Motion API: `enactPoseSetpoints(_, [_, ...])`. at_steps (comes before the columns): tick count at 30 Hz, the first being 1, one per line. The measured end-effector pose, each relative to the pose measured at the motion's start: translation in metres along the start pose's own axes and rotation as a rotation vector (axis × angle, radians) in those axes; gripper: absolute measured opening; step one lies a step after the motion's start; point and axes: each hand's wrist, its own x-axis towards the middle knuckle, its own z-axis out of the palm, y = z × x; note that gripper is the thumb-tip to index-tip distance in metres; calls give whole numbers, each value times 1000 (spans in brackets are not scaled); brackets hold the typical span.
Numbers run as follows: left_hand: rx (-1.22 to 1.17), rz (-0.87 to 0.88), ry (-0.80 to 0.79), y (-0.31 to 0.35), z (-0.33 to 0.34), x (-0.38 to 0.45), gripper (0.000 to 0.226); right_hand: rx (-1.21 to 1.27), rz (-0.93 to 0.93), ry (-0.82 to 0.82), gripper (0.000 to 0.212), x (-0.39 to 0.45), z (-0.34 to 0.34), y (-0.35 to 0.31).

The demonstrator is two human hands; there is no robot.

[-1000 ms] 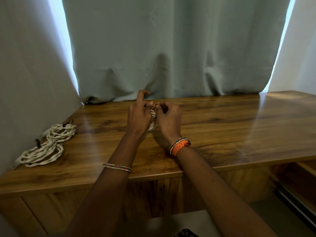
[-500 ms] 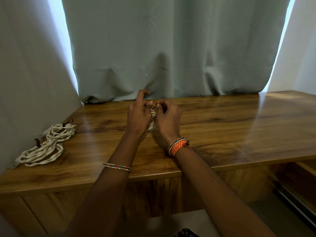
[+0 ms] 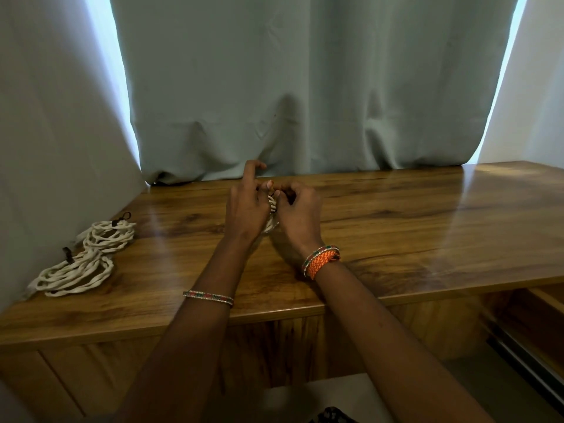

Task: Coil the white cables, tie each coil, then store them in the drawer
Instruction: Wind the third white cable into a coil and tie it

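Observation:
My left hand [image 3: 246, 209] and my right hand [image 3: 300, 215] are pressed together over the middle of the wooden tabletop [image 3: 396, 227], both gripping a small white cable coil [image 3: 271, 209]. Only a short strip of that coil shows between the palms; the rest is hidden. My left index finger sticks up and away from the coil. Two other white cable coils lie at the table's far left: a rounder coil [image 3: 110, 235] with a dark tie, and a longer coil [image 3: 74, 274] in front of it, also with a dark tie.
A grey-green curtain [image 3: 290, 87] hangs behind the table and a pale wall runs along the left side. An open drawer [image 3: 546, 325] juts out at lower right below the tabletop's front edge.

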Motion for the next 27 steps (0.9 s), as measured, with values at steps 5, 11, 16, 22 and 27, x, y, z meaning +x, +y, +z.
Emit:
enactPoseSetpoints(5, [-26, 3, -6, -1, -3, 0, 24, 92, 134, -114, 11, 10, -10, 3])
enactPoseSetpoints(11, [-169, -71, -75, 2, -3, 3, 20, 66, 134, -343, 3, 28, -29, 8])
enactPoseSetpoints(16, [-311, -105, -148, 1, 1, 5, 14, -192, -2, -324, 9, 34, -27, 5])
enactPoseSetpoints(22, [-425, -175, -337, 11, -4, 5, 16, -243, -152, -51, 20, 28, -21, 2])
enactPoseSetpoints(27, [-440, -239, -388, 14, -2, 3, 14, -189, -158, 83, 21, 23, -18, 4])
